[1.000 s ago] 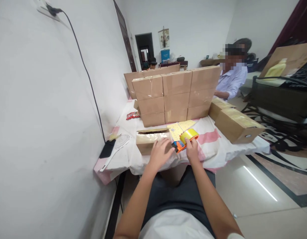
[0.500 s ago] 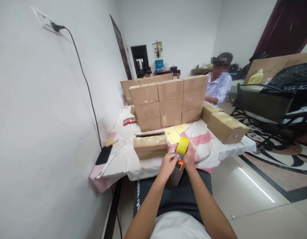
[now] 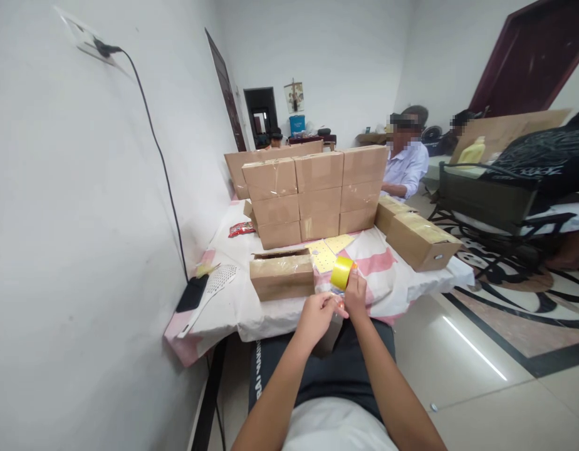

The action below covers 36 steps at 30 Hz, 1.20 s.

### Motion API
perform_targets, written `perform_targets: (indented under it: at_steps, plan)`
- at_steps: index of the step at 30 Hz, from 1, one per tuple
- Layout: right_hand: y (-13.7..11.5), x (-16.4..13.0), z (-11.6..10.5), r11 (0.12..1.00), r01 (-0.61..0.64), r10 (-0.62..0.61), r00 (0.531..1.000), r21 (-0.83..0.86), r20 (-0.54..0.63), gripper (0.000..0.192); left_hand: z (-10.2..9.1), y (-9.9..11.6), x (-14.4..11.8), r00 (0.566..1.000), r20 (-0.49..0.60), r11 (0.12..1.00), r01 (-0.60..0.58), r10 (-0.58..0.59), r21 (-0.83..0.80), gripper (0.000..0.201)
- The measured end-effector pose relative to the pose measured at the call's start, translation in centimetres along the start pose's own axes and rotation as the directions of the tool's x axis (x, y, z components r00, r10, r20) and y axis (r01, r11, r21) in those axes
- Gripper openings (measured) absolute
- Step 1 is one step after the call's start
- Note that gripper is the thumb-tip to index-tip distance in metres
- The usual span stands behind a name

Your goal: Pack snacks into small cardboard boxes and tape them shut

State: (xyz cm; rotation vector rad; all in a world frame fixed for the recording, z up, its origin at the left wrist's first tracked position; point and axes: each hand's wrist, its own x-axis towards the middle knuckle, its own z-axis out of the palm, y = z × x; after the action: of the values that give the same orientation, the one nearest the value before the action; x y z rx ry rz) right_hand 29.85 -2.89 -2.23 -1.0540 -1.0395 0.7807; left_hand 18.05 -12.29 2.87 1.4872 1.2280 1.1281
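My right hand (image 3: 356, 295) grips a tape dispenser carrying a yellow roll of tape (image 3: 341, 273), held just above the near table edge. My left hand (image 3: 318, 315) pinches at the dispenser's lower end, where the tape comes off; the dispenser's orange body is mostly hidden by my fingers. A small taped cardboard box (image 3: 282, 277) lies on the cloth-covered table (image 3: 402, 285) right beside my hands, to their left.
A wall of stacked brown boxes (image 3: 315, 194) stands mid-table, with yellow perforated sheets (image 3: 326, 252) in front and more boxes (image 3: 421, 240) at right. A white swatter (image 3: 214, 285), black phone (image 3: 192, 293) and red packet (image 3: 241, 228) lie left. A person in a light shirt (image 3: 405, 169) sits behind.
My left hand left the small box and came over to the tape dispenser. Both hands drew back toward me, and the dispenser turned upright.
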Motion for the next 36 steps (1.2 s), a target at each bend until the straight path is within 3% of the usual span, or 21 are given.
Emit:
perform_targets:
  at_steps: [6, 12, 15, 21, 24, 30, 36]
  plan:
    - [-0.8, 0.4, -0.7, 0.994, -0.042, 0.033, 0.996, -0.103, -0.086, 0.048, 0.7, -1.0, -0.6, 1.0, 0.025, 0.996, 0.003, 0.0, -0.086, 0.029]
    - [-2.6, 2.1, -2.0, 0.996, -0.083, 0.073, 0.976, -0.042, -0.208, 0.053, 1.3, -2.5, -2.4, 0.992, 0.104, 0.99, 0.086, -0.074, -0.116, 0.035]
    - [-3.3, 2.3, -2.7, 0.988, -0.148, 0.152, 0.957, 0.032, -0.248, 0.052, 1.3, -3.8, -2.7, 0.986, 0.137, 0.984, 0.117, -0.099, -0.136, 0.039]
    - [-3.7, 1.5, -3.1, 0.944, -0.267, 0.302, 0.936, 0.196, -0.18, 0.049, 1.6, -7.3, -1.5, 0.971, 0.188, 0.949, 0.193, -0.148, -0.25, 0.053]
    - [-3.6, 1.3, -3.1, 0.933, -0.296, 0.325, 0.938, 0.206, -0.121, 0.047, 1.9, -8.6, -1.1, 0.976, 0.189, 0.943, 0.161, -0.109, -0.292, 0.059]
    - [-4.4, 1.2, -3.2, 0.929, -0.277, 0.311, 0.944, 0.244, -0.11, 0.043, 2.4, -9.5, -0.7, 0.973, 0.23, 0.917, 0.084, 0.009, -0.39, 0.064]
    - [-3.5, 1.2, -2.9, 0.853, -0.39, 0.421, 0.907, 0.347, -0.014, 0.029, 2.2, -9.0, -0.3, 0.983, 0.163, 0.981, -0.052, 0.084, -0.189, 0.059]
